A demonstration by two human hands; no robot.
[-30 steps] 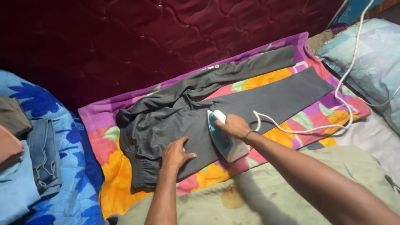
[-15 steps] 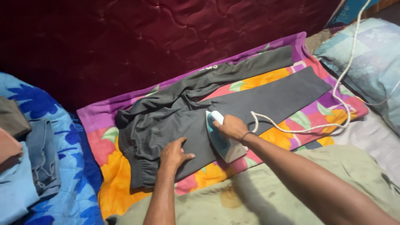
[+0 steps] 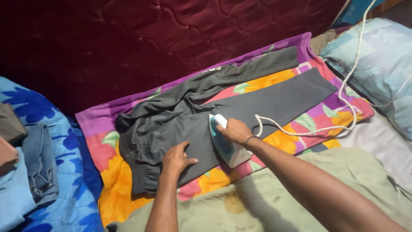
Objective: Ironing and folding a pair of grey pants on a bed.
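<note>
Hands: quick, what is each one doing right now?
Left hand: open, pressed flat on the dark grey trousers.
Right hand: closed around the handle of the white and teal iron.

Iron [image 3: 225, 141] on trousers [image 3: 206, 116], cloth [image 3: 107, 124] beneath, clothes pile [image 3: 25, 159] left.

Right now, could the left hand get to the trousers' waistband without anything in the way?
Probably yes: the left hand lies flat on the grey trousers, and only bare cloth lies between it and the waistband.
</note>
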